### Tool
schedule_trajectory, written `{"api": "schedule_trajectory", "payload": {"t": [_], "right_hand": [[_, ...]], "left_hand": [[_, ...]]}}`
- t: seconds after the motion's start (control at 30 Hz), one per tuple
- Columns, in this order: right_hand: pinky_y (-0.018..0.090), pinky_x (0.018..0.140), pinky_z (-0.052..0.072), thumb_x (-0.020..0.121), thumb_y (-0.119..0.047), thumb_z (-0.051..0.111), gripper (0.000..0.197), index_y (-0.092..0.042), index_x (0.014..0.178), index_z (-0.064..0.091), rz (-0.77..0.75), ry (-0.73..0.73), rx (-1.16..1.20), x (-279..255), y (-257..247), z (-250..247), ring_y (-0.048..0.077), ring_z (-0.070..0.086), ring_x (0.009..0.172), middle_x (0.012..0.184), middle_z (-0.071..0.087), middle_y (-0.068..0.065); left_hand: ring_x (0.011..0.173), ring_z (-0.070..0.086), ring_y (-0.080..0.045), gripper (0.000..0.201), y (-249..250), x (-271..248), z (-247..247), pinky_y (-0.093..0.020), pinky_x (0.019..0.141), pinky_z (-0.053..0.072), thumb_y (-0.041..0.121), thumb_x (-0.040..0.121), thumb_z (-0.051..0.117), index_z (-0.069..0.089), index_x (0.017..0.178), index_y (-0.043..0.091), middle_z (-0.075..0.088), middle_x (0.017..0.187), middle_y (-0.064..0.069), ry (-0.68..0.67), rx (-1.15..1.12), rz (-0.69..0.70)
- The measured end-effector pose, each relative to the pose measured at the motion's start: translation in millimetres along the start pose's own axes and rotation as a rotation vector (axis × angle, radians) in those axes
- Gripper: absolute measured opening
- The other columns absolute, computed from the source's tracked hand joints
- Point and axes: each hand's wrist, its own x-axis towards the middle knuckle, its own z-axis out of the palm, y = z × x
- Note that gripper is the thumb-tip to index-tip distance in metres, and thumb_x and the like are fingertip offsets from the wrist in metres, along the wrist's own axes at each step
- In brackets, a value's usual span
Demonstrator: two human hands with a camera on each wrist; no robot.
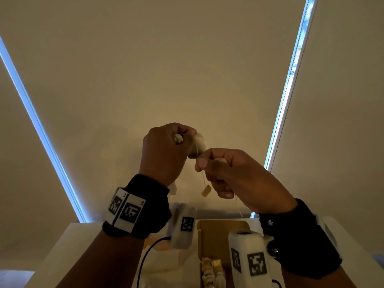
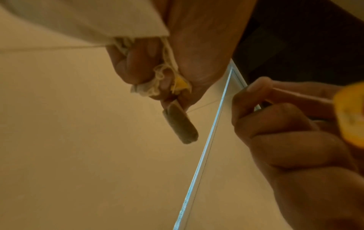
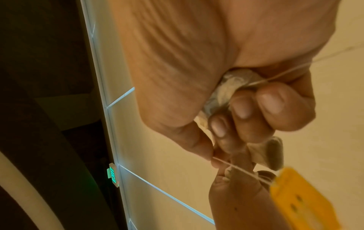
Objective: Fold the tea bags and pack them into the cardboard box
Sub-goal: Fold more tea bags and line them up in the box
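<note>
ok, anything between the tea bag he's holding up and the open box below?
Nothing solid. The tea bag is in the left hand, raised above the cardboard box, whose lid is open. Only the string, pinched by the right hand, dangles between.

Matt gauzy paper tea bag (image 1: 198, 145), thin thread, matt brown cardboard box (image 1: 223, 227).

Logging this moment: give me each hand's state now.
Left hand: closed, gripping a tea bag.
Right hand: closed, pinching that bag's string, with a second tea bag in its palm.
</note>
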Motion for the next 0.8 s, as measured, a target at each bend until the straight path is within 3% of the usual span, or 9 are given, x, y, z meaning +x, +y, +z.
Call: {"api": "schedule_trajectory", "payload": {"t": [0.07, 0.17, 0.4, 0.5, 0.63, 0.7, 0.8], "right_hand": [[0.028, 0.051, 0.028, 0.101, -0.024, 0.057, 0.024, -0.021, 0.083, 0.072, 0.020, -0.001, -0.046, 1, 5, 3, 0.014, 0.032, 0.051, 0.060, 0.043, -0.002], [0.027, 0.051, 0.031, 0.099, -0.027, 0.057, 0.023, -0.026, 0.083, 0.073, 0.041, 0.023, -0.124, 2, 13, 3, 0.013, 0.038, 0.050, 0.060, 0.049, -0.004], [0.024, 0.049, 0.034, 0.099, -0.026, 0.057, 0.018, -0.020, 0.087, 0.070, 0.106, -0.010, -0.225, 0, 26, 1, 0.009, 0.040, 0.047, 0.058, 0.050, -0.009], [0.027, 0.050, 0.030, 0.101, -0.024, 0.057, 0.022, -0.021, 0.082, 0.067, 0.142, -0.025, -0.132, 0, 29, -2, 0.010, 0.036, 0.048, 0.058, 0.046, -0.005], [0.026, 0.048, 0.022, 0.102, -0.018, 0.055, 0.025, -0.014, 0.080, 0.065, 0.126, -0.042, 0.104, 5, 31, -11, 0.012, 0.027, 0.050, 0.060, 0.037, -0.002], [0.023, 0.045, 0.021, 0.100, -0.018, 0.057, 0.020, -0.012, 0.082, 0.066, 0.114, -0.029, 0.225, 10, 29, -15, 0.011, 0.026, 0.049, 0.061, 0.034, -0.001], [0.026, 0.046, 0.016, 0.093, -0.020, 0.056, 0.016, -0.011, 0.084, 0.065, 0.084, -0.009, 0.370, 20, 21, -21, 0.011, 0.025, 0.048, 0.060, 0.031, -0.001]], "left_hand": [[0.048, 0.057, -0.001, 0.015, 3, 1, 0, -0.019, 0.051, 0.045, 0.023, 0.095, 0.066, 0.080, 0.089, 0.022, 0.064, 0.057, 0.017, -0.001, -0.119, -0.086], [0.041, 0.048, -0.010, 0.015, 11, 2, -4, -0.021, 0.040, 0.040, 0.020, 0.095, 0.067, 0.079, 0.088, 0.019, 0.061, 0.053, 0.000, -0.006, -0.260, -0.178], [0.038, 0.044, -0.008, 0.015, 17, 4, -11, -0.018, 0.038, 0.036, 0.019, 0.096, 0.066, 0.079, 0.089, 0.014, 0.063, 0.062, -0.019, 0.045, -0.336, -0.195], [0.039, 0.046, -0.009, 0.016, 16, 4, -12, -0.018, 0.039, 0.038, 0.021, 0.097, 0.065, 0.076, 0.086, 0.019, 0.065, 0.065, -0.020, 0.049, -0.310, -0.181], [0.041, 0.043, -0.015, 0.017, 16, 2, -12, -0.020, 0.038, 0.035, 0.023, 0.099, 0.063, 0.076, 0.093, 0.015, 0.068, 0.064, -0.019, 0.003, -0.359, -0.227], [0.043, 0.041, -0.016, 0.017, 18, 0, -13, -0.020, 0.040, 0.033, 0.021, 0.100, 0.062, 0.076, 0.095, 0.013, 0.062, 0.057, -0.008, -0.074, -0.418, -0.255], [0.042, 0.038, -0.014, 0.018, 19, -4, -17, -0.021, 0.043, 0.030, 0.021, 0.101, 0.061, 0.075, 0.098, 0.011, 0.057, 0.057, -0.003, -0.247, -0.503, -0.240]]}}
